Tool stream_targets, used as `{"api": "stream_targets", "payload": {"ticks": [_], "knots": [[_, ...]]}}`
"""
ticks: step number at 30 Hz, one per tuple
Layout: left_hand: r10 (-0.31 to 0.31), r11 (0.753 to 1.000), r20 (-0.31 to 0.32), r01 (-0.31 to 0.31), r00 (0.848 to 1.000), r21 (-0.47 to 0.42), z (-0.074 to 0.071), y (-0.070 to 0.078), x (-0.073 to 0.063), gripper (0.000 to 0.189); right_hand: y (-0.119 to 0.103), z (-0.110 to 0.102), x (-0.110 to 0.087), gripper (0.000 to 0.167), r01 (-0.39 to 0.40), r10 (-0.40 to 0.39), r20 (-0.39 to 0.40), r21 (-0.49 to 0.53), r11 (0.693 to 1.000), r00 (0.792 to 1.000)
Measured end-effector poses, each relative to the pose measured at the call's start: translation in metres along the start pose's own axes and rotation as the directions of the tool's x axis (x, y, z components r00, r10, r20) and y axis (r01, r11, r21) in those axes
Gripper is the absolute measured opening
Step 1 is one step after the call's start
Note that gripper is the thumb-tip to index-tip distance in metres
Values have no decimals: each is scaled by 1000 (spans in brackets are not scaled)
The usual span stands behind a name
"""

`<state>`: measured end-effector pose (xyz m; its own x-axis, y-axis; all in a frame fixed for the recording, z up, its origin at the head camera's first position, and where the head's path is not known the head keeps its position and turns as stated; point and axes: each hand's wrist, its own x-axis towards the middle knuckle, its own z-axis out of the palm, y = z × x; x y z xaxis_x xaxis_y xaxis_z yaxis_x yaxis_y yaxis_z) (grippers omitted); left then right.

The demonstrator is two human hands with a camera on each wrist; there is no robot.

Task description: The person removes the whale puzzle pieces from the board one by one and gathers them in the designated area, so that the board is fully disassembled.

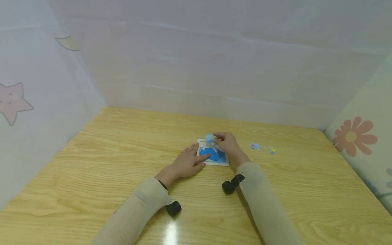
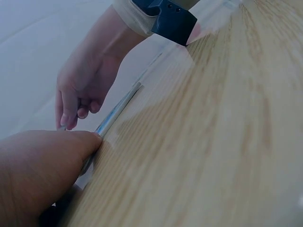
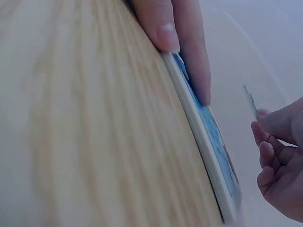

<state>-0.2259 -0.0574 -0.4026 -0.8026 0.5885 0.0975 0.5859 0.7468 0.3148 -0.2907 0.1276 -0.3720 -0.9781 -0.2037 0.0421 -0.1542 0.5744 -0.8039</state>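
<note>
A white-framed jigsaw puzzle board (image 1: 222, 161) with a blue picture lies on the table. My left hand (image 1: 186, 162) rests at its left side. The index finger stretches onto the blue picture, and in the right wrist view the thumb (image 3: 166, 38) touches the frame's near edge. Over the far part of the board, my right hand (image 1: 227, 143) pinches a light-blue puzzle piece (image 1: 209, 138) between thumb and fingertips. The right wrist view shows this puzzle piece (image 3: 250, 100) edge-on, raised above the board. The right hand partly covers the board in the head view.
Two loose puzzle pieces lie right of the board: one with a pink mark (image 1: 255, 146), one with a yellow sun or flower (image 1: 272, 150). The wooden table (image 1: 122, 153) meets pale fabric walls at the back and sides.
</note>
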Motion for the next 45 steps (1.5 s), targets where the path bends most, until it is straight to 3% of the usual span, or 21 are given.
{"api": "stream_targets", "payload": {"ticks": [5,18,31,45], "knots": [[-5,1000,3,5,1000,-4,1,-1,1,42,5,-11,0,32,44,-44,3,46,998,999],[-2,1000,-8,1,1000,-14,1,0,1,42,21,-43,-2,33,120,-120,-9,-16,993,993],[20,1000,-21,-21,1000,-7,0,0,-1,42,37,-74,-11,36,71,-72,-18,-50,996,997],[33,999,-26,-33,999,-12,-1,0,-1,42,56,-89,-18,34,87,-86,-24,61,994,996]]}}
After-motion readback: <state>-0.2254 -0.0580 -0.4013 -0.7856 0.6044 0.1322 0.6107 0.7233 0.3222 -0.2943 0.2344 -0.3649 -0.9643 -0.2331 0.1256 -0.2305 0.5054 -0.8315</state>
